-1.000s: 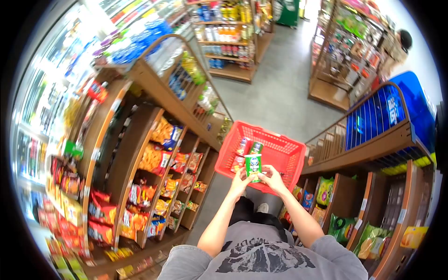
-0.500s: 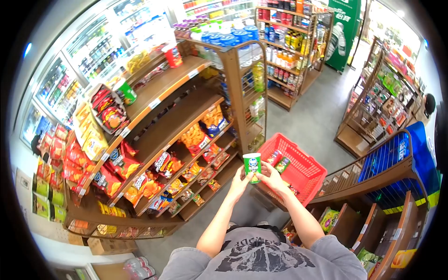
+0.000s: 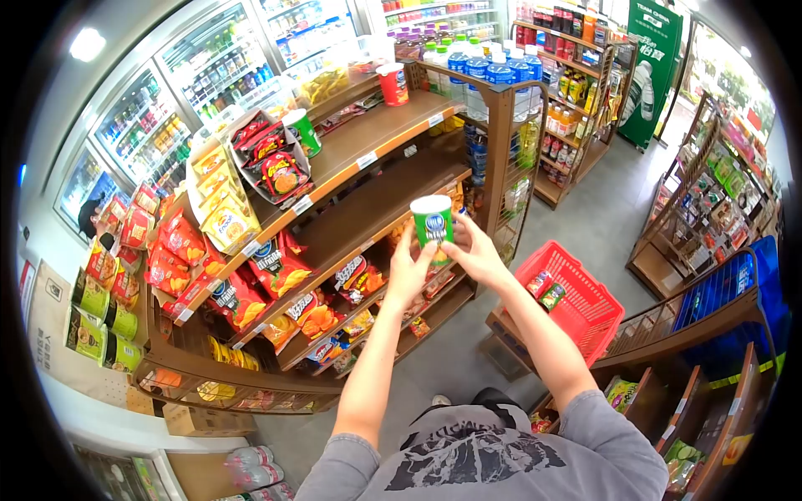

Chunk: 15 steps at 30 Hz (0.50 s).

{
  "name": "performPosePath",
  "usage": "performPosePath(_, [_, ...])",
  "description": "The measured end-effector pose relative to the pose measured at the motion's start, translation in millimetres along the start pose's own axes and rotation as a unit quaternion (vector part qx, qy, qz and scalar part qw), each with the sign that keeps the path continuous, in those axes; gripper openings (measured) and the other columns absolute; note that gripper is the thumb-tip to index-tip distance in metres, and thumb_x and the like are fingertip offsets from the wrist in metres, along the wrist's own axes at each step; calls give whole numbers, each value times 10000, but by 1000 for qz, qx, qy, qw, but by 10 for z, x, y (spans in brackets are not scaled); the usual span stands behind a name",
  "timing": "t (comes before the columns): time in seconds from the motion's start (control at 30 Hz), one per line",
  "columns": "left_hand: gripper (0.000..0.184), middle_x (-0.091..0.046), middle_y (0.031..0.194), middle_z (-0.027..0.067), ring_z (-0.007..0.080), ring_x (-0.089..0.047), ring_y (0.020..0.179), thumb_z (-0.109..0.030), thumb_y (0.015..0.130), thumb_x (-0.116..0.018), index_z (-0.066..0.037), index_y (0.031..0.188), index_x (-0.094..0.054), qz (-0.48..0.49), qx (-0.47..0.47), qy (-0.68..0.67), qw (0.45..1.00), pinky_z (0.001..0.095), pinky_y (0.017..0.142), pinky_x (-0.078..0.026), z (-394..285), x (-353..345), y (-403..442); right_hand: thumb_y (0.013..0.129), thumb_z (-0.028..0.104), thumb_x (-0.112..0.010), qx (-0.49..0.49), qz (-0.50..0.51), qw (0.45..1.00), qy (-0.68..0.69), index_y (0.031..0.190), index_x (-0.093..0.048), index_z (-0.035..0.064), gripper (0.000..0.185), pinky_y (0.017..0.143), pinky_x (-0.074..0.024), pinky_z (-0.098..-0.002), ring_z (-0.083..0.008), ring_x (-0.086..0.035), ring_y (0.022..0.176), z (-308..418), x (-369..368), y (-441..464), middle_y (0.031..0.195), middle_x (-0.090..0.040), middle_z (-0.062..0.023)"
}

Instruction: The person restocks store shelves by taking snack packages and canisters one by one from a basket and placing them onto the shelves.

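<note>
A green tub with a white lid (image 3: 433, 227) is held upright between my two hands, in front of the snack shelf. My left hand (image 3: 411, 269) grips its left side and my right hand (image 3: 474, 252) its right side. On the top shelf beyond stand a similar green tub (image 3: 302, 134) and a red tub with a white lid (image 3: 393, 85). To the right of my right forearm is a red basket (image 3: 595, 294), with a red can-shaped pack (image 3: 539, 283) and a green one (image 3: 552, 296) inside.
Bagged snacks (image 3: 236, 301) fill parts of the brown shelf (image 3: 359, 221) on the left. Bottled drinks (image 3: 499, 71) stand behind its end rack. Another shelf (image 3: 685, 401) is at the lower right. Beyond lie the grey floor aisle (image 3: 576, 213) and a drinks rack (image 3: 576, 92).
My hands have lifted the green tub higher, away from the basket and towards the left shelf. The view has turned left, so the basket now appears farther right.
</note>
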State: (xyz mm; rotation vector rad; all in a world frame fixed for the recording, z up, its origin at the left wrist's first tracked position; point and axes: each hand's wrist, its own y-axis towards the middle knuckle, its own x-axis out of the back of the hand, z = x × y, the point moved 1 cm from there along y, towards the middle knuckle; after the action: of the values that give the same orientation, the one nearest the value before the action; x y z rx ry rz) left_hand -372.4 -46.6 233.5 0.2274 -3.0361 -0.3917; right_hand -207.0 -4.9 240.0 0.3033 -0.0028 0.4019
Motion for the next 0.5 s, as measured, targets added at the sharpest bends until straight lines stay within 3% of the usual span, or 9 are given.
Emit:
performPosePath(0.1, [565, -608, 1234, 174, 224, -615, 1104, -143, 943, -633, 10, 1429, -390, -9, -64, -27, 998, 339, 911, -527, -269, 231, 211, 915, 78, -655, 38, 17, 999, -8, 1439, -351, 4, 610, 998, -488, -376, -286, -582, 1193, 363, -196, 272, 1317, -549, -216])
performPosePath(0.33, [569, -627, 1215, 147, 204, -629, 1065, -147, 939, -644, 9, 1431, -404, -36, -108, -13, 993, 333, 908, -517, -718, 570, 723, 906, 58, -658, 121, 15, 993, -2, 1419, -381, 1, 586, 966, -516, -376, -287, -611, 1161, 724, -400, 939, 1279, -579, -234])
performPosePath(0.5, [541, -613, 1241, 159, 224, -619, 1113, -139, 954, -628, 22, 1416, -397, -46, -165, -4, 985, 336, 946, -500, -949, 735, 1147, 927, 57, -644, 142, 62, 988, 9, 1442, -343, 0, 599, 1011, -472, -357, -251, -562, 1202, 923, -419, 1464, 1314, -539, -205])
